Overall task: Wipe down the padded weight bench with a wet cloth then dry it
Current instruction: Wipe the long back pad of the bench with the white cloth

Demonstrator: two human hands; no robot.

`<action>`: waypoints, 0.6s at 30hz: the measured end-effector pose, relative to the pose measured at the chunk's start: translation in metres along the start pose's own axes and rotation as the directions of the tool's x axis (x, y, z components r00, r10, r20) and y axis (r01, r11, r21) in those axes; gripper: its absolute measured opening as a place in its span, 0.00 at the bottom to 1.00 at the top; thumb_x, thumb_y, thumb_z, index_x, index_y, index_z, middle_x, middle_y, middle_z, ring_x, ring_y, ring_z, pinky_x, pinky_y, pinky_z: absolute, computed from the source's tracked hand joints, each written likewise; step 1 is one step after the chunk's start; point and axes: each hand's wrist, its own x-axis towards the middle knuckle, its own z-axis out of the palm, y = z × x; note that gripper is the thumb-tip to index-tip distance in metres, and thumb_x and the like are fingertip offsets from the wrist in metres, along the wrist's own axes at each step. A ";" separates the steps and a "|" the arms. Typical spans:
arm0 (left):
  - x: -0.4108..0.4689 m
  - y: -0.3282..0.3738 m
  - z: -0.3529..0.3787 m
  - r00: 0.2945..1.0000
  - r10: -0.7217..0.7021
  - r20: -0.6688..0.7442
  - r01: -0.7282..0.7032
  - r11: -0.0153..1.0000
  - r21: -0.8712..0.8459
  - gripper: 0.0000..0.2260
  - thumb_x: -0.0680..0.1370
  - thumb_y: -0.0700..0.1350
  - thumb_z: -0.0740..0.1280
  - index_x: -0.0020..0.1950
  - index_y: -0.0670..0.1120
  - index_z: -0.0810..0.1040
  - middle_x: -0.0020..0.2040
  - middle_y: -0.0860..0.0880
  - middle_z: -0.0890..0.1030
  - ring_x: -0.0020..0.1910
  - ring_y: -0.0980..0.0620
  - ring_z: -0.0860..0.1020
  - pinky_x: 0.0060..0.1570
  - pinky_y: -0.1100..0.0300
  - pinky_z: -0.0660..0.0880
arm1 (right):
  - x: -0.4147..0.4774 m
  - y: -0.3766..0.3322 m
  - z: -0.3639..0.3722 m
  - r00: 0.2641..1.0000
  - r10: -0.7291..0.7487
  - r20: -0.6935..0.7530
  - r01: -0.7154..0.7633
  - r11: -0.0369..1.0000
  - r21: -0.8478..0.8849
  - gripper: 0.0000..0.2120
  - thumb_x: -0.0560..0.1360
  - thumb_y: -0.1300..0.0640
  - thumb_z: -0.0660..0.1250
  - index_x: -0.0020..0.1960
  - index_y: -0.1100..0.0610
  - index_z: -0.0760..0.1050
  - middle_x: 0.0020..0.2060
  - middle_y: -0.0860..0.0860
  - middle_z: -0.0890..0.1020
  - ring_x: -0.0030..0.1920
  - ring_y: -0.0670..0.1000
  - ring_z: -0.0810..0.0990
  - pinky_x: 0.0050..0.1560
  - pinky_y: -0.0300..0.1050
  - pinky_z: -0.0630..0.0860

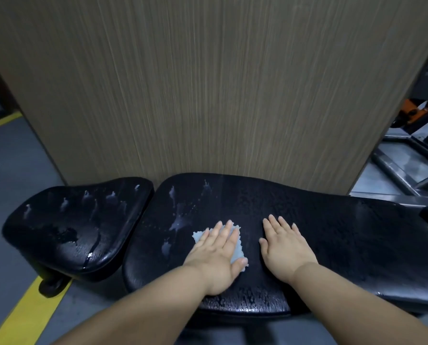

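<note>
The black padded weight bench (pixel 357 235) runs left to right below me, its long pad wet and beaded with droplets. A separate seat pad (pixel 78 227) on the left carries streaks and puddles of water. My left hand (pixel 216 252) lies flat with straight fingers on a pale blue-white cloth (pixel 236 250), pressing it onto the long pad. Only the cloth's edges show around the hand. My right hand (pixel 286 247) rests flat and spread on the pad just right of the cloth, holding nothing.
A tall wood-grain panel (pixel 208 83) stands right behind the bench. Grey floor with a yellow line (pixel 26 317) lies at the lower left. Black and orange gym machine frames (pixel 412 155) stand at the right. A small wheel (pixel 51 286) sits under the seat pad.
</note>
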 end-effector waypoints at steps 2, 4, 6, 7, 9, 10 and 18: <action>0.015 -0.005 -0.008 1.000 -0.012 0.016 0.012 1.000 -0.009 0.30 0.83 0.60 0.43 0.78 0.50 0.34 0.76 0.53 0.30 0.75 0.54 0.30 0.74 0.54 0.32 | 0.013 -0.001 -0.004 1.000 -0.021 0.019 0.021 1.000 0.006 0.27 0.82 0.46 0.43 0.78 0.56 0.45 0.78 0.49 0.45 0.77 0.50 0.41 0.76 0.49 0.42; 0.030 -0.010 -0.016 0.999 -0.030 0.022 0.031 0.999 -0.030 0.29 0.83 0.60 0.44 0.78 0.50 0.34 0.77 0.53 0.30 0.75 0.54 0.30 0.74 0.54 0.32 | 0.022 -0.004 -0.002 1.000 -0.028 0.011 0.028 0.999 0.024 0.28 0.82 0.46 0.43 0.78 0.56 0.44 0.78 0.49 0.44 0.77 0.50 0.41 0.76 0.50 0.41; 0.046 -0.015 -0.022 0.999 -0.047 0.020 0.047 0.998 -0.044 0.29 0.83 0.60 0.44 0.78 0.50 0.34 0.77 0.53 0.30 0.75 0.54 0.30 0.74 0.54 0.33 | 0.027 -0.008 0.002 1.000 -0.016 -0.018 0.017 0.999 0.031 0.28 0.82 0.45 0.42 0.78 0.55 0.43 0.78 0.49 0.44 0.77 0.50 0.40 0.76 0.50 0.40; 0.054 -0.018 -0.024 0.999 -0.052 0.016 0.053 0.998 -0.046 0.29 0.83 0.60 0.44 0.78 0.50 0.35 0.77 0.53 0.31 0.75 0.54 0.30 0.74 0.54 0.33 | 0.028 -0.008 0.004 0.999 -0.011 -0.031 0.012 0.999 0.033 0.28 0.82 0.45 0.42 0.78 0.55 0.43 0.78 0.48 0.44 0.77 0.50 0.40 0.76 0.50 0.40; 0.068 -0.023 -0.030 0.998 -0.058 0.010 0.058 0.997 -0.049 0.29 0.83 0.59 0.44 0.78 0.50 0.35 0.77 0.53 0.31 0.75 0.53 0.31 0.75 0.53 0.33 | 0.028 -0.008 0.006 0.999 -0.012 -0.040 0.014 0.999 0.038 0.28 0.82 0.45 0.41 0.78 0.54 0.43 0.78 0.48 0.44 0.77 0.50 0.40 0.76 0.50 0.39; 0.076 -0.025 -0.033 0.998 -0.061 0.010 0.062 0.997 -0.053 0.29 0.83 0.59 0.44 0.78 0.49 0.35 0.77 0.52 0.31 0.76 0.53 0.31 0.75 0.53 0.33 | 0.030 -0.007 0.006 0.999 -0.015 -0.038 0.016 0.999 0.038 0.28 0.82 0.45 0.41 0.78 0.54 0.43 0.78 0.48 0.44 0.77 0.50 0.40 0.76 0.50 0.39; 0.130 -0.040 -0.055 0.994 -0.107 -0.015 0.106 0.993 -0.057 0.29 0.84 0.58 0.45 0.79 0.48 0.38 0.79 0.51 0.35 0.77 0.51 0.34 0.75 0.52 0.35 | 0.053 -0.013 0.004 0.998 -0.048 -0.049 0.050 0.998 0.039 0.28 0.82 0.46 0.41 0.78 0.53 0.42 0.78 0.48 0.44 0.77 0.51 0.39 0.76 0.52 0.38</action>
